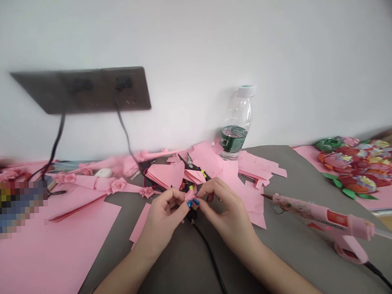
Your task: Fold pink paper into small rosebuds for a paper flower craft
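Note:
Between my fingertips is a small piece of folded pink paper (189, 195), shaped somewhat like a little flower. My left hand (169, 212) pinches it from the left, thumb and fingers closed on it. From the other side my right hand (225, 206) grips it as well, with thumb and index fingertips meeting the left thumb. Just behind the hands lie folded pink paper pieces (166, 175) and a black tool with yellow marks (190, 163), partly hidden. A black cable (210, 249) runs out from under the hands toward me.
A pink glue gun (327, 215) lies at right, nozzle pointing left. A plastic bottle (235, 126) stands by the wall. Colourful paper flowers (354, 163) rest far right. Pink paper roses (116, 185) and large pink sheets (55, 255) cover the left. Cords hang from a wall socket panel (97, 90).

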Motion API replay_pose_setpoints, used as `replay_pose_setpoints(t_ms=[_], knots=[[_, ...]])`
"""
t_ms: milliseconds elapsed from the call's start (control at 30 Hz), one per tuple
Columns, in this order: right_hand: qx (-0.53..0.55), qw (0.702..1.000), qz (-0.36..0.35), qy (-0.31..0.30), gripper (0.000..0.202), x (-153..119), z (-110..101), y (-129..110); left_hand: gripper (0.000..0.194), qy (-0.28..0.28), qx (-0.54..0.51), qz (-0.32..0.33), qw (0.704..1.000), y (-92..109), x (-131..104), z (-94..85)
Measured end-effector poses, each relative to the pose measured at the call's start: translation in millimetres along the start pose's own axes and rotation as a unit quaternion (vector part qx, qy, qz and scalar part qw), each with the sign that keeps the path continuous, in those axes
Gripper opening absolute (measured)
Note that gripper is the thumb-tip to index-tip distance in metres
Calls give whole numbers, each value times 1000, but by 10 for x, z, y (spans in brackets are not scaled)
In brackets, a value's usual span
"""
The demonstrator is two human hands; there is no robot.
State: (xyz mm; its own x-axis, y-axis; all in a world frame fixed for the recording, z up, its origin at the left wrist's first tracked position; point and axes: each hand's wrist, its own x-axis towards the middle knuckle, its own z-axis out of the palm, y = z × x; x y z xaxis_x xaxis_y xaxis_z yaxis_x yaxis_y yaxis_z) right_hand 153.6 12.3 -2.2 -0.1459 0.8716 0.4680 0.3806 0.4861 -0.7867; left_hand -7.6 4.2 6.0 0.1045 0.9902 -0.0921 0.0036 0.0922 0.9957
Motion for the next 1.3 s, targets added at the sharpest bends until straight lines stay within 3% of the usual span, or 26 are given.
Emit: replay_pose_setpoints(t_ms=[233, 600, 867, 1067, 1300], knots=[[19, 998, 54, -26, 15, -12, 15, 16, 16, 3, 2, 7, 1000, -21, 13, 3], [-128, 988, -83, 15, 21, -31, 0, -38, 14, -18, -5, 5, 1000, 15, 9, 30], [-129, 980, -153, -7, 18, -1, -62, -4, 15, -1, -9, -6, 1000, -51, 23, -17], [-86, 989, -122, 0, 17, 11, -61, 13, 16, -6, -25, -1, 1000, -61, 23, -28], [17, 1000, 6, -14, 15, 8, -32, -18, 12, -28, -21, 11, 999, -25, 0, -8]])
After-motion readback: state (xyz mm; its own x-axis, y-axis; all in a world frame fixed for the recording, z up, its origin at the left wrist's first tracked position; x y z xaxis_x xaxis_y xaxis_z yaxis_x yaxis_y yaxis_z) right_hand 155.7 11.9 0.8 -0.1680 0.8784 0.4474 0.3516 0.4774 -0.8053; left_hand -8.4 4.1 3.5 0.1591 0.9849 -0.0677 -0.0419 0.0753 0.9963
